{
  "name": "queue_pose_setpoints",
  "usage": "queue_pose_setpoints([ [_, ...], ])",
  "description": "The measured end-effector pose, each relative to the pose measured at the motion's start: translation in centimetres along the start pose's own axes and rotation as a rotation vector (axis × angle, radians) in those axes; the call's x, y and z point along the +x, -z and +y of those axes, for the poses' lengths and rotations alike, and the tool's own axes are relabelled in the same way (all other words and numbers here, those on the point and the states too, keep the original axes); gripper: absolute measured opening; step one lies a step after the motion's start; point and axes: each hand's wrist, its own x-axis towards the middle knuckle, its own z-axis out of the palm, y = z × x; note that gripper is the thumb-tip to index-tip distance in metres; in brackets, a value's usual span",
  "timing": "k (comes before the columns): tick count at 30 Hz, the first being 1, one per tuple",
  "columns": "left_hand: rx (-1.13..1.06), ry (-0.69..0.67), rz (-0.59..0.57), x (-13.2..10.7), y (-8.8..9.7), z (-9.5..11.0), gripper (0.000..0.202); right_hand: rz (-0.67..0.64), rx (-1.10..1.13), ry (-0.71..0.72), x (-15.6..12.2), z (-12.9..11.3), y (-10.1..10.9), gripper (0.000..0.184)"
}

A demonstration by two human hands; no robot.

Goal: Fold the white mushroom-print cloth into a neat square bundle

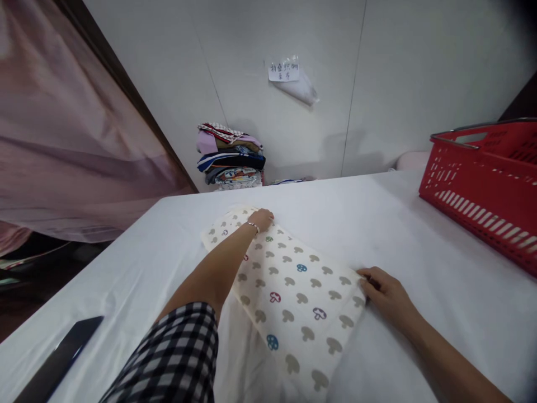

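Note:
A cream cloth (289,294) printed with grey and coloured mushrooms lies spread at a slant over the white-covered table. At its far edge my left hand (262,219) rests on the fabric, wearing a bracelet at the wrist; its fingertips are mostly hidden behind the hand. My right hand (381,291) pinches the cloth's right corner between thumb and fingers. Near me, the cloth's lower end runs towards the bottom edge of the view.
The white table (419,240) reaches to a grey wall. A red plastic basket (474,190) stands at the right. Folded clothes (230,157) are stacked beyond the far edge. A dark flat object (62,358) lies front left, and a pink curtain (75,123) hangs at the left.

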Motion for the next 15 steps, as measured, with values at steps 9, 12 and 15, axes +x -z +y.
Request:
queue_pose_setpoints([
  [9,-0.064,0.058,0.224,-5.1,-1.1,2.5,0.047,-0.028,-0.134,0.044,-0.3,-1.1,0.3,0.031],
  [12,-0.020,0.206,0.193,-6.2,-2.0,3.6,0.058,-0.030,-0.172,0.039,-0.4,-1.0,0.2,0.031],
  [15,-0.032,0.257,0.030,-6.0,-2.2,3.9,0.061,-0.022,-0.186,0.042,-0.4,-1.1,0.2,0.030],
])
